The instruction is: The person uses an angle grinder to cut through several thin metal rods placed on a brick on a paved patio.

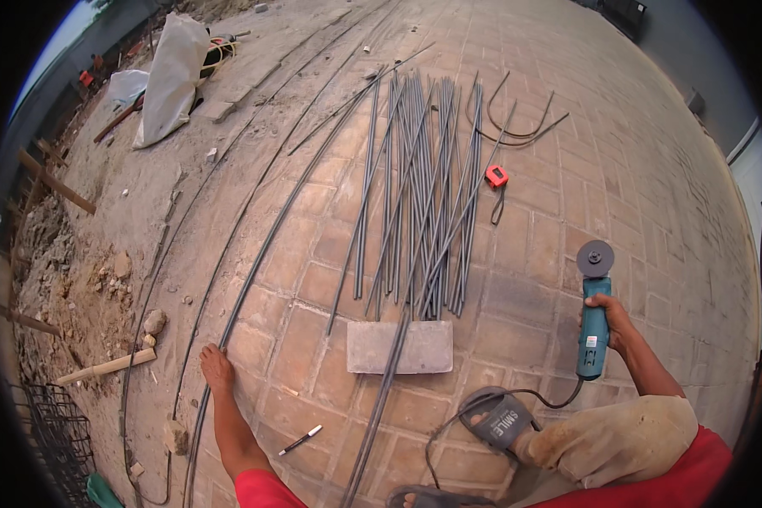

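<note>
My right hand grips a teal angle grinder by its body. The grinder's round grey disc points away from me, held off the paving. Down at the left, my left hand is closed over long thin steel rods lying on the ground; its fingertips are partly hidden. Between the hands lies a heap of cut steel rods. In front of it sits a grey concrete block, with a few rods resting across its top toward me.
A red tape measure and bent rods lie right of the heap. A marker pen lies near my left forearm. The grinder's cord runs past my sandalled foot. At left are a white sack, wood and rubble.
</note>
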Demonstrator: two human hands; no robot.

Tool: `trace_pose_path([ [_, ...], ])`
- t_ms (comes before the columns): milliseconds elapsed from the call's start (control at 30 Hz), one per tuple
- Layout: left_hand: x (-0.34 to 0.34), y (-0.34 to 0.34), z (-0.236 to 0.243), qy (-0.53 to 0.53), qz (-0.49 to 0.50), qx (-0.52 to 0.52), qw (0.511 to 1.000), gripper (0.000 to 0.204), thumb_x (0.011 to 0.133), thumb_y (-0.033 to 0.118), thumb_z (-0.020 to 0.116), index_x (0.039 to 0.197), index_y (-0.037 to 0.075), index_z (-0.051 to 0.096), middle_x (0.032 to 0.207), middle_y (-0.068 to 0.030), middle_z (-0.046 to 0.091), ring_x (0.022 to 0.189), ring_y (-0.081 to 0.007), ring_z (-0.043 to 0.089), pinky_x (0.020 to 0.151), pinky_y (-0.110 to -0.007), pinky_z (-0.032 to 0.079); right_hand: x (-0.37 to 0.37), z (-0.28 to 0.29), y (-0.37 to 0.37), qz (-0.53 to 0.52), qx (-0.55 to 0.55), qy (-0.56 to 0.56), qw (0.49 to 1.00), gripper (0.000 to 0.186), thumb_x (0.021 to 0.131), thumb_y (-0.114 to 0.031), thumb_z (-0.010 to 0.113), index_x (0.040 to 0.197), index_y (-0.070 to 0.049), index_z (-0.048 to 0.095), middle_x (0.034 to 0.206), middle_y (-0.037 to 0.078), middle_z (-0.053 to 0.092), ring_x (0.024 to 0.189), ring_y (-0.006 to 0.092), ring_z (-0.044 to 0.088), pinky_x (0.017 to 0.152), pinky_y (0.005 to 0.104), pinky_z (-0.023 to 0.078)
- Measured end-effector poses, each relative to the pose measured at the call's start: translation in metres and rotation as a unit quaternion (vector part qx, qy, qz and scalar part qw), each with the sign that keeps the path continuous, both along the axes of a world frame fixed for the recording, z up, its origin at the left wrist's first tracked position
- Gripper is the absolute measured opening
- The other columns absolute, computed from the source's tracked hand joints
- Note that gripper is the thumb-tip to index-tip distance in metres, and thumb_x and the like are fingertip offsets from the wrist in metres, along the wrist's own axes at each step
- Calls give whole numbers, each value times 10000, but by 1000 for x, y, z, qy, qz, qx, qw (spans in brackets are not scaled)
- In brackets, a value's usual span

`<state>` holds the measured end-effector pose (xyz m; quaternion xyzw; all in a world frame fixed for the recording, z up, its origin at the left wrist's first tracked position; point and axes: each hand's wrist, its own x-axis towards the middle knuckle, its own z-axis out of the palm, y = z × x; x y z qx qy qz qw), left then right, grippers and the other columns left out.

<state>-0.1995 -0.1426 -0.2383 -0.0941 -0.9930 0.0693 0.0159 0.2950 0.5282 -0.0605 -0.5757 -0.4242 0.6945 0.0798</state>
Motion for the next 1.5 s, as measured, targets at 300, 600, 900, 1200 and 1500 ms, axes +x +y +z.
trace_pose_path([
  [300,2,-23,23,-24,-197,-19,980,197,1005,200,500,998,4,488,949,-196,587,891,-368,618,703,-451,555,-8,6,-3,5,4,9,1000,295,749,-197,706,949,-37,559,775,117,614,660,265,663,625,444,592],
  [600,27,-4,95,-20,-218,-10,976,189,1015,204,483,969,21,476,861,-182,572,804,-385,619,654,-482,523,-16,2,-8,34,4,1,999,315,764,-207,697,978,-31,547,795,119,622,679,262,668,626,450,594],
  [900,85,19,166,22,-253,41,966,145,996,149,522,976,11,484,811,-200,550,743,-401,597,621,-492,479,-29,-2,-9,4,-3,30,1000,356,752,-190,712,1014,-28,534,787,114,607,667,258,668,630,431,608],
  [1200,182,80,128,-139,-250,66,956,218,986,234,540,963,21,499,800,-197,593,728,-394,638,611,-517,515,-7,-1,-1,-5,-4,68,998,326,749,-181,713,988,-33,546,797,115,613,670,253,663,636,428,603],
  [1500,208,100,91,-211,-236,96,944,243,980,242,539,967,9,469,825,-263,626,762,-447,641,658,-542,511,44,-9,3,-32,0,72,997,320,766,-204,694,989,-43,529,781,129,616,660,264,672,609,441,603],
])
